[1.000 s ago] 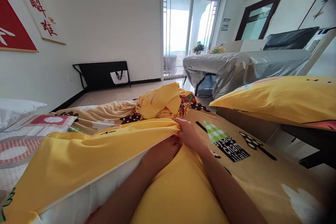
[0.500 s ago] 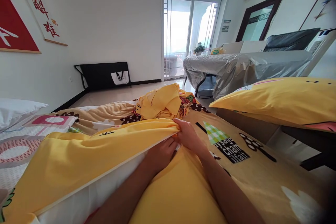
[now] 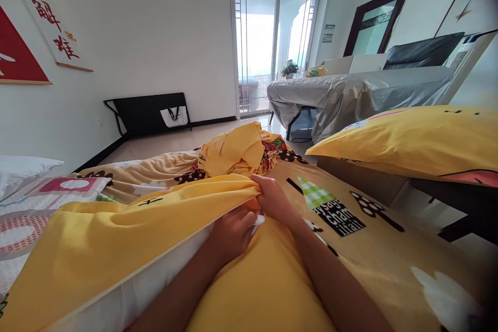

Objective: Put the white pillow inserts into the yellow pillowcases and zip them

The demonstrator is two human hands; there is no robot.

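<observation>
Both hands pinch at the yellow cover's (image 3: 116, 238) open corner: right hand (image 3: 274, 199) fingers gripping the edge, left hand (image 3: 231, 231) tucked inside holding the white pillow (image 3: 128, 290) corner.

Both bare forearms are reaching forward from the near edge, converging toward the middle of the view. The left hand (image 3: 229, 231) is lying lower and nearer, palm turned down, its fingers (image 3: 246, 216) curling inward and pinching shut, knuckles facing up. The right hand (image 3: 272, 198) is sitting just beyond and to the right of it, fist-like, fingers closing in a tight grip with the thumb tucked on the left side. The two hands are nearly touching. The right wrist is running straight; the left is bending slightly.
</observation>
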